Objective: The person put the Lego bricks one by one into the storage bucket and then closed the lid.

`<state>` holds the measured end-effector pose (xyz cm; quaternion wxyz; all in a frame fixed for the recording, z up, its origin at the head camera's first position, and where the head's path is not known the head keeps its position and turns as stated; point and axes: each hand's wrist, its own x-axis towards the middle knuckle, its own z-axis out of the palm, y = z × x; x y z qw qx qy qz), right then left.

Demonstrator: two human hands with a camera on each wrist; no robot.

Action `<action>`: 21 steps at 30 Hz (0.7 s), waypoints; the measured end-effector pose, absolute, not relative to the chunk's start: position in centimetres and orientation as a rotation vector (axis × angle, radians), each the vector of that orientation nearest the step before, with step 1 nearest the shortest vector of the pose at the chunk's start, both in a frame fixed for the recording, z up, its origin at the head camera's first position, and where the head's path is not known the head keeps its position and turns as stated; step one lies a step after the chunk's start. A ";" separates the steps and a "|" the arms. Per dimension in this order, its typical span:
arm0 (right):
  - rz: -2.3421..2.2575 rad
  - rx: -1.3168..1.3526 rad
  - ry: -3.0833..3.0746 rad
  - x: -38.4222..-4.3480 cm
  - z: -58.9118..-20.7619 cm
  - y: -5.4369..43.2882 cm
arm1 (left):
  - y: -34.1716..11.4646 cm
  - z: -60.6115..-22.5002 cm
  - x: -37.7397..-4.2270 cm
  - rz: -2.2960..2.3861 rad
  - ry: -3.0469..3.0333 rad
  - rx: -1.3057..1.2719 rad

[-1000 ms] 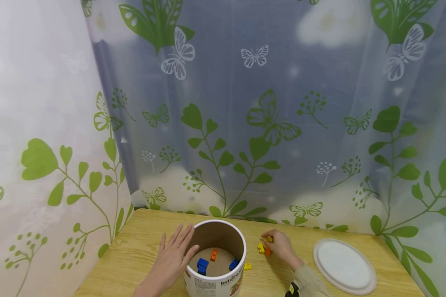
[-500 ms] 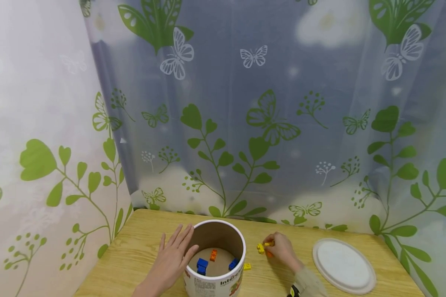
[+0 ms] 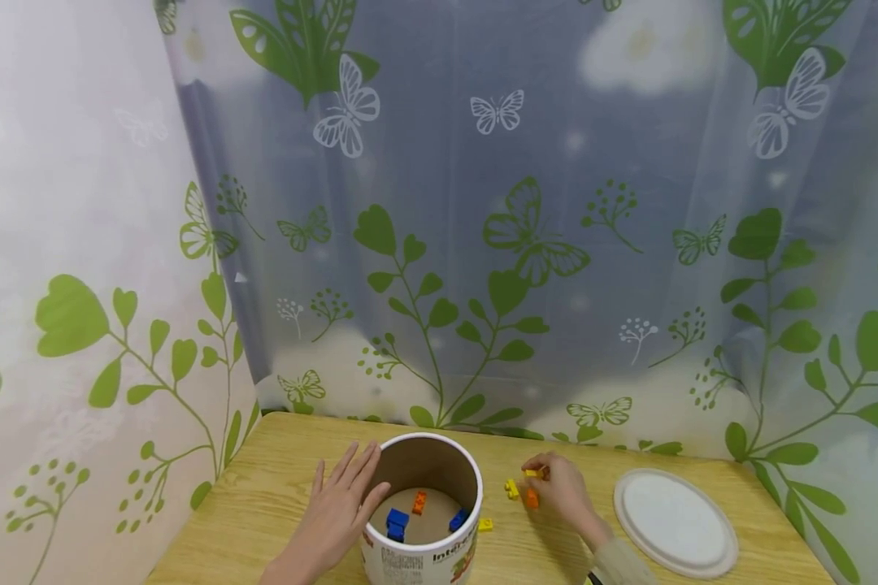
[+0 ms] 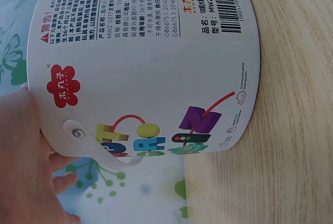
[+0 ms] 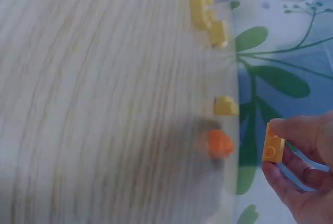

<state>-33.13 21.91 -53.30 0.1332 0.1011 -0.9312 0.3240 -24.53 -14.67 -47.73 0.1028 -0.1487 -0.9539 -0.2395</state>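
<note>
My right hand (image 3: 565, 489) pinches a small yellow toy brick (image 5: 273, 142) between thumb and fingers, above the table. In the right wrist view two studs show on its face. Below that hand lies an orange brick (image 3: 532, 498), with another yellow piece (image 3: 511, 489) just left of it. My left hand (image 3: 334, 505) rests with fingers spread and straight against the rim of a round white bucket (image 3: 439, 555). Inside the bucket are blue bricks (image 3: 397, 522), another blue brick (image 3: 458, 520) by the wall and an orange one (image 3: 419, 503).
A further yellow brick (image 3: 486, 525) lies beside the bucket's right wall. To the right is a round white lid (image 3: 675, 522) flat on the wooden table (image 3: 293, 447). A patterned curtain (image 3: 439, 325) hangs behind the table. The bucket has a white handle (image 4: 112, 157).
My right hand has gripped the yellow brick and lifted it slightly, shifting right and uncovering the orange brick. My left hand has stayed on the bucket.
</note>
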 end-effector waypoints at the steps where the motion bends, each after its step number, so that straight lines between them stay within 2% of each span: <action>1: 0.943 0.294 -2.696 -32.9 -53.0 21.9 | -14.7 -47.7 -24.5 -0.705 -2.815 -0.439; 21: 0.924 0.345 -2.573 -30.8 -49.1 21.1 | -14.6 -47.6 -24.5 -0.706 -2.826 -0.436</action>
